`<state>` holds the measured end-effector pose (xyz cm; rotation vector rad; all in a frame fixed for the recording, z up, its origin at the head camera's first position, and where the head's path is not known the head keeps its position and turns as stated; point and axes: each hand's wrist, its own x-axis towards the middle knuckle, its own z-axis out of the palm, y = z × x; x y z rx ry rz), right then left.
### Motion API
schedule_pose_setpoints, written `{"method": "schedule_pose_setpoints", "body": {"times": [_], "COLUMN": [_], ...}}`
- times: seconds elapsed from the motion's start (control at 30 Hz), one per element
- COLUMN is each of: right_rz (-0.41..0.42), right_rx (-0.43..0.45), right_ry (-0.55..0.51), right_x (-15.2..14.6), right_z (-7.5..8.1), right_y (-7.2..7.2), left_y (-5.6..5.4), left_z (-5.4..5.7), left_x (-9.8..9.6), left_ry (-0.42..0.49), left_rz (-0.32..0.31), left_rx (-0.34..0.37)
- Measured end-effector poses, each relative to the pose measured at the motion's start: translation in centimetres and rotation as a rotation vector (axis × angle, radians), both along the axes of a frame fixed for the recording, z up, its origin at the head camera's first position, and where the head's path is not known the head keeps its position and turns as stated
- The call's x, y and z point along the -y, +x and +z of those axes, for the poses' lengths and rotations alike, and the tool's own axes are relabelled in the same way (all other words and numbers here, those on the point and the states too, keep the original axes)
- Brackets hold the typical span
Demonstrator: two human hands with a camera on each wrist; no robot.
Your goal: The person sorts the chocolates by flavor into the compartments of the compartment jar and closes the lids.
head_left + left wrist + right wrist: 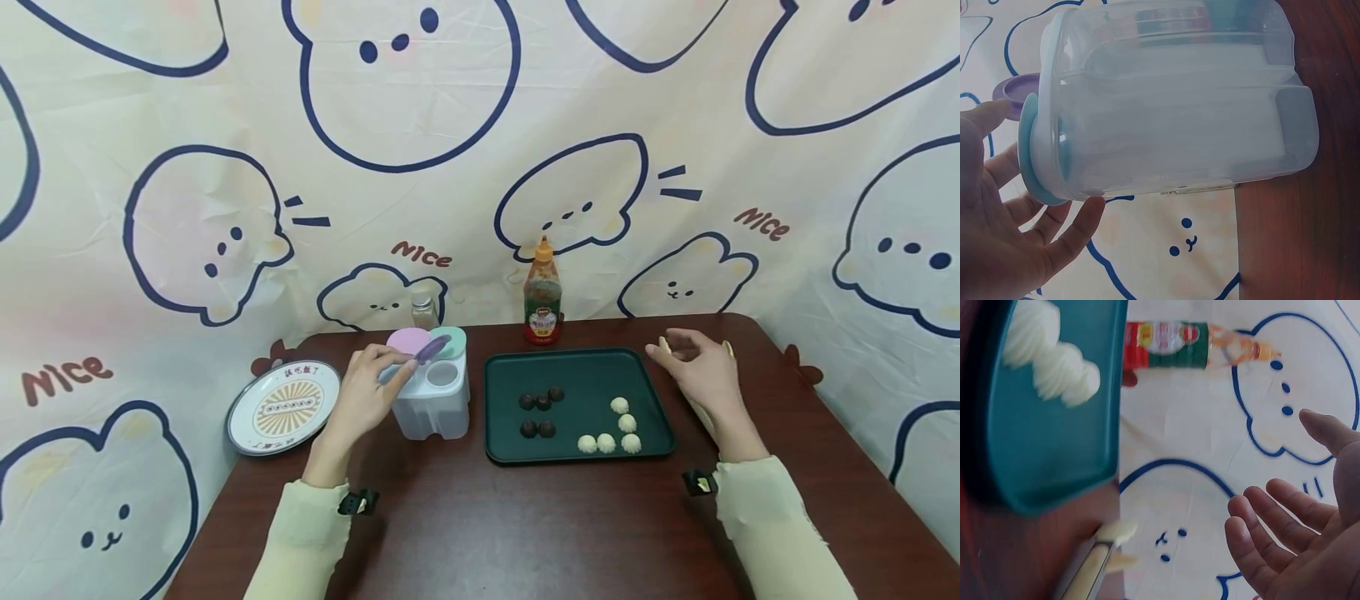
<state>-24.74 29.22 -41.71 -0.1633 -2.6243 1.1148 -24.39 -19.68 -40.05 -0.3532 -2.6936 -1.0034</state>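
My left hand [367, 387] pinches a purple lid [432, 348] by its edge, tilted above a clear plastic seasoning box [433, 412]. A round opening [441, 374] shows below the lid. In the left wrist view the thumb touches the purple lid [1021, 92], and the other fingers spread around a light-blue lid [1035, 156]; the index fingertip is hidden. To the right, my right hand [697, 367] hovers with relaxed fingers, holding nothing. Under it lies a long cream-coloured utensil [1094, 565] with a metal edge, perhaps tongs, partly covered in the head view.
A dark green tray [577, 367] bears several dark round pieces [528, 429] and several white swirled pieces [632, 443]. Behind it stands a sauce bottle [542, 304] with an orange cap. A small glass jar [423, 310] is behind the box. An oval plate [243, 408] lies at left.
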Motion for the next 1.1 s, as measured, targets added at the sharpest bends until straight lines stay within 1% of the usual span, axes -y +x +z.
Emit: {"method": "schedule_pose_setpoints", "body": {"times": [0.13, 0.27, 0.47, 0.73, 0.87, 1.1], "right_rz": [-0.042, -0.078, -0.114, -0.186, -0.211, -0.252], "right_rx": [0.02, 0.059, 0.127, 0.216, 0.234, 0.276], "right_ry": [0.019, 0.036, 0.016, -0.017, -0.018, -0.041], "right_x": [-1.4, -2.7, -4.6, -6.7, -7.4, -8.1], "right_z": [-0.7, -1.5, -2.8, -4.5, -5.0, -5.2], "right_y": [0.1, 0.3, 0.5, 0.9, 1.1, 1.2], "left_y": [-0.1, -0.1, 0.0, -0.1, -0.2, -0.1], "left_z": [0.0, 0.0, 0.1, 0.1, 0.1, 0.0], "left_x": [0.0, 0.0, 0.0, -0.1, -0.1, 0.0], "left_ry": [-0.001, -0.004, -0.008, -0.013, -0.013, -0.003], "left_rz": [-0.001, -0.002, -0.001, -0.002, -0.01, -0.006], "left_rx": [0.002, 0.009, 0.02, 0.014, 0.008, 0.001]}}
